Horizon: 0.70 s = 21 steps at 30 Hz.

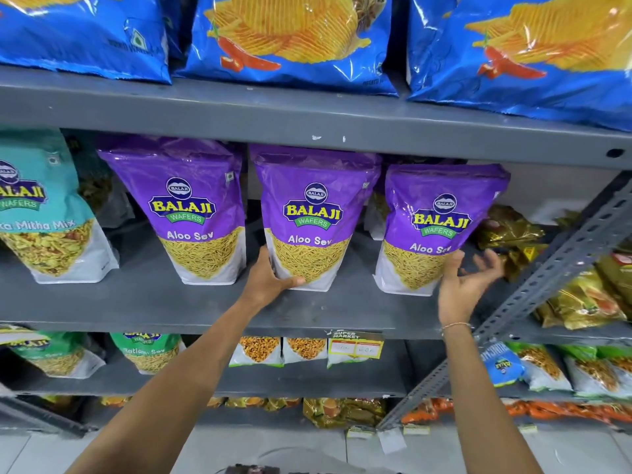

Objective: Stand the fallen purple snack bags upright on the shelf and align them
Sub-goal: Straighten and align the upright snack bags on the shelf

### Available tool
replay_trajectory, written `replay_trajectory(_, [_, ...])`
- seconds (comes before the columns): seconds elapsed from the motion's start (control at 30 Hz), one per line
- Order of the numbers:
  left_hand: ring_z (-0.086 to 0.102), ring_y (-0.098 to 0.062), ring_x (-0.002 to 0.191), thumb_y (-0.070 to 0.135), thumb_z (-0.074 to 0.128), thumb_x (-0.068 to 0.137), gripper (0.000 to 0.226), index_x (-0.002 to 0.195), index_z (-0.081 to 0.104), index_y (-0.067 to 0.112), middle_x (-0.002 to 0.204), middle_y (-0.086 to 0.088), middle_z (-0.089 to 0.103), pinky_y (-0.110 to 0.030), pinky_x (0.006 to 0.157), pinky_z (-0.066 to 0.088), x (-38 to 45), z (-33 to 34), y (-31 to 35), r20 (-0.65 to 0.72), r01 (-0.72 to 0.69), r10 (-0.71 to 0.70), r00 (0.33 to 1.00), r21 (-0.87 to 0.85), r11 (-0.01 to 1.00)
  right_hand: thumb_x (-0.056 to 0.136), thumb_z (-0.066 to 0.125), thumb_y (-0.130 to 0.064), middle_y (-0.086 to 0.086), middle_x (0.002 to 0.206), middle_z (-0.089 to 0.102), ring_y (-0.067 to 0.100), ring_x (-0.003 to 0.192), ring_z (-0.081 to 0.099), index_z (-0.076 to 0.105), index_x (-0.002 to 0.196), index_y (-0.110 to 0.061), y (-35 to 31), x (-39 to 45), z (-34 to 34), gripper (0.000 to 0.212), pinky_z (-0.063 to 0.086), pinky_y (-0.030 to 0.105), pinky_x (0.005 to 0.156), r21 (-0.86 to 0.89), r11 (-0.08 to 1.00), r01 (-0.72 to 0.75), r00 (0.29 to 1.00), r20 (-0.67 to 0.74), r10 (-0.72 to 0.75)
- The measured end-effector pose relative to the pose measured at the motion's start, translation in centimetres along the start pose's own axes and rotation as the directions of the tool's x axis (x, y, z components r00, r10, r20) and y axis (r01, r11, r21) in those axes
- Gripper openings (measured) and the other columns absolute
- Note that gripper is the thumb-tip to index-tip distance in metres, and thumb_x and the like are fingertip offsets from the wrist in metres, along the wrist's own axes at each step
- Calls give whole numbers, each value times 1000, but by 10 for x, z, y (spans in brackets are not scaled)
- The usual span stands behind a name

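Three purple Aloo Sev bags stand upright in a row on the grey middle shelf (143, 302): a left bag (191, 206), a middle bag (313, 213) and a right bag (434, 224) that leans slightly right. My left hand (270, 278) grips the lower left corner of the middle bag, thumb across its front. My right hand (465, 285) is beside the right bag's lower right edge, fingers spread, palm touching or nearly touching it. More purple packs show behind the row.
A teal snack bag (44, 213) stands at the shelf's left. Olive and gold packets (509, 234) lie right of the purple row, by a slanted perforated metal post (561, 268). Blue chip bags (290, 39) fill the shelf above; smaller packs sit below.
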<state>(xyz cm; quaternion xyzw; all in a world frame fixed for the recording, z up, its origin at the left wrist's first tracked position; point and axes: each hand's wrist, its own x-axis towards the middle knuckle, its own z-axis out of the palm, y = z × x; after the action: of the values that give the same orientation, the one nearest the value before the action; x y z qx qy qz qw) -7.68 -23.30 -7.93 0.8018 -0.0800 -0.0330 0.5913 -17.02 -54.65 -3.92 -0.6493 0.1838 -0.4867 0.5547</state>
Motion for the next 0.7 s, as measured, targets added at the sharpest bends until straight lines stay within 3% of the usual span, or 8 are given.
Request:
replay_trajectory(0.07, [55, -12, 108, 36, 90, 53, 88, 123, 37, 25, 122, 6, 56, -22, 82, 46, -1, -1, -1, -8, 3, -2, 1000, 8, 1000, 91, 60, -22, 17, 145, 36, 2, 119, 48, 24, 133, -13, 15, 14, -8, 56, 41, 21, 102, -78, 971, -227, 918, 316, 240])
replay_trajectory(0.13, [55, -7, 103, 34, 90, 54, 85, 120, 37, 29, 118, 9, 56, -14, 76, 44, -1, 0, 1, -2, 1, -1, 1000, 6, 1000, 79, 73, -28, 9, 141, 46, 16, 123, 50, 24, 138, -16, 29, 24, -14, 78, 41, 35, 105, -202, 940, -274, 787, 514, 340])
replay_trajectory(0.17, [54, -4, 101, 33, 90, 54, 84, 119, 36, 30, 116, 12, 56, -10, 73, 42, -1, -1, 2, 0, 4, -4, 1000, 5, 1000, 67, 81, -37, 6, 134, 53, 16, 119, 54, 30, 136, -17, 33, 28, -16, 88, 45, 35, 101, -218, 933, -286, 746, 560, 360])
replay_trajectory(0.27, [54, 4, 96, 31, 90, 54, 81, 117, 39, 27, 110, 15, 57, -2, 64, 42, 0, 0, 2, -16, 13, -13, 1000, 18, 1000, 42, 89, -48, -9, 115, 64, 3, 103, 62, 45, 118, -28, 40, 35, -21, 90, 49, 23, 86, -233, 917, -323, 692, 602, 397])
replay_trajectory(0.37, [52, 11, 93, 32, 90, 53, 81, 118, 41, 24, 110, 15, 58, -4, 63, 43, 0, 0, 0, -27, 28, -27, 999, 38, 999, 49, 90, -36, -9, 113, 66, 5, 102, 64, 49, 110, -34, 40, 34, -24, 74, 53, 19, 79, -206, 924, -323, 693, 613, 379])
replay_trajectory(0.5, [55, -1, 99, 32, 90, 54, 80, 117, 40, 28, 114, 13, 57, -8, 69, 41, -1, 2, -2, -34, 25, -24, 999, 26, 999, 62, 86, -18, 7, 124, 61, 20, 113, 59, 41, 125, -14, 40, 28, -20, 78, 50, 38, 95, -224, 918, -327, 705, 589, 395])
replay_trajectory(0.6, [54, -6, 103, 32, 89, 56, 80, 118, 39, 28, 117, 11, 56, -11, 74, 41, -3, 2, -1, -35, 18, -17, 999, 36, 999, 65, 85, -17, 7, 125, 61, 17, 113, 59, 39, 128, -13, 41, 25, -17, 78, 51, 35, 94, -244, 914, -323, 705, 583, 405])
replay_trajectory(0.7, [51, -4, 112, 25, 87, 61, 88, 131, 33, 23, 123, 12, 51, -6, 76, 40, -11, 2, 9, -17, -8, 8, 1000, -5, 1000, 66, 84, -18, 7, 125, 60, 17, 113, 59, 39, 128, -14, 35, 24, -17, 77, 52, 32, 92, -252, 912, -322, 698, 587, 409])
